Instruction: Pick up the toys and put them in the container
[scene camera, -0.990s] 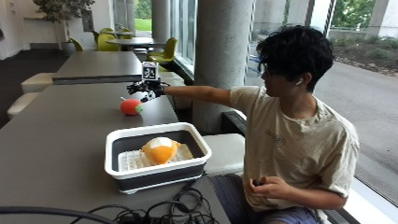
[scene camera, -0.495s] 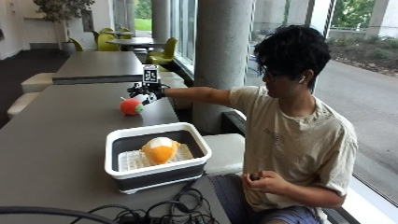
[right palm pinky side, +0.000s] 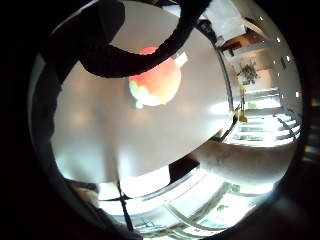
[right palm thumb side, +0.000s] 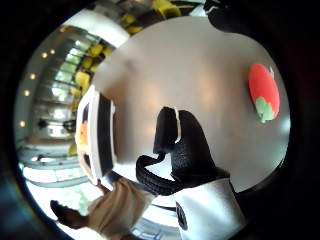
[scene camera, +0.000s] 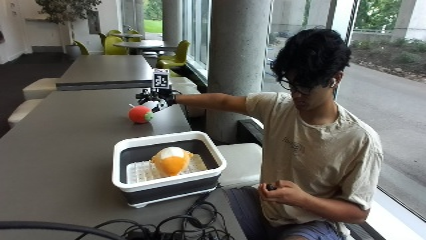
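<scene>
On the surface (scene camera: 60, 150) the container (scene camera: 168, 167) stands near the person's side edge, with a toy (scene camera: 171, 161) lying inside it on its ribbed floor. Farther along the surface, well apart from the container, a second toy (scene camera: 139, 114) lies on the bare top. The right hand (scene camera: 154, 99) hangs just beside and above that toy, arm stretched out over the surface edge.

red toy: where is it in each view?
Outside view: red toy on the table, beside the gloved right hand, beyond the container.
Little finger side, on the table.
Thumb side, on the table.
Shared landmark: the grey table.
</scene>
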